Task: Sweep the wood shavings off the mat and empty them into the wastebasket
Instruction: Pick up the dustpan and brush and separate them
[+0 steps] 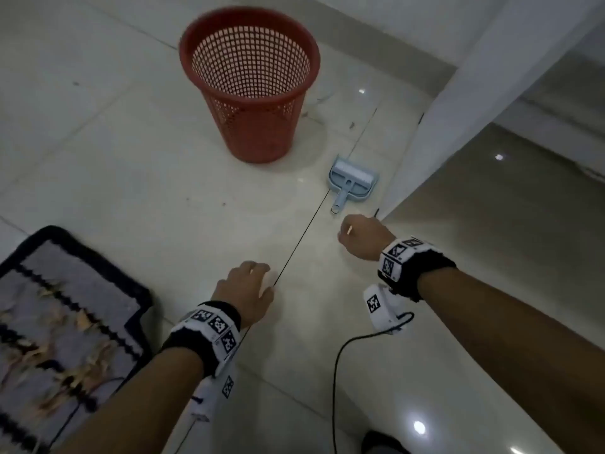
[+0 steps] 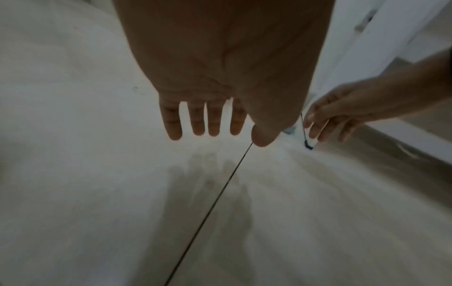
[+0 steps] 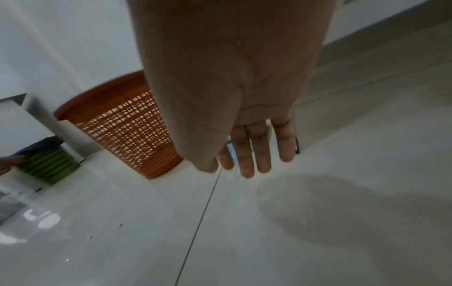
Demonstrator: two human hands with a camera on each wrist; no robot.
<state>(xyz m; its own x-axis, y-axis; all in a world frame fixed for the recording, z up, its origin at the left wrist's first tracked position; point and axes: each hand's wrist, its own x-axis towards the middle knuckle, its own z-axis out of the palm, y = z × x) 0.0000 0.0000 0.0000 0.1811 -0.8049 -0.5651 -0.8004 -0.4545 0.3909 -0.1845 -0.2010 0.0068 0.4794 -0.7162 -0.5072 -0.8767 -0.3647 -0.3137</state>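
R hand (image 1: 361, 236) hovers over the floor (image 1: 131, 178), fingers loosely extended, gripping nothing; it sits just short of the ring end of the dustpan set's handle (image 1: 340, 199). L hand (image 1: 246, 290) hangs lower and nearer the body, fingers straight and a little spread in the L wrist view, also empty. The two hands are apart, w/ a dark tile joint (image 1: 301, 244) running between them.

Step in hand, as I read it: fetch the tool. The light blue dustpan (image 1: 353, 181) lies flat on the floor, brush (image 1: 355, 170) seemingly nested in it, handle pointing back toward the R hand. To do it well: come in along the handle line, wrap fingers round the shaft rather than the ring tip, lift straight up so brush & pan don't split early. Then split them, one per hand. Whether they clip together I can't tell.

Task things: mat (image 1: 65, 322) lies bottom L, dark border, grey pile, w/ wood shavings (image 1: 82, 326) scattered thick over it, none swept yet. Red mesh wastebasket (image 1: 248, 83) stands upright beyond the pan, well apart from the mat, so the loaded pan needs a level carry across.

In the way: white post (image 1: 491, 93) rises just R of the pan, tight for the R wrist. Black cable (image 1: 340, 371) trails from the R wrist unit across the floor; could snag. A few dark specks lie on the floor near the basket. Mesh sides may leak fine bits, so tip deep into the middle.
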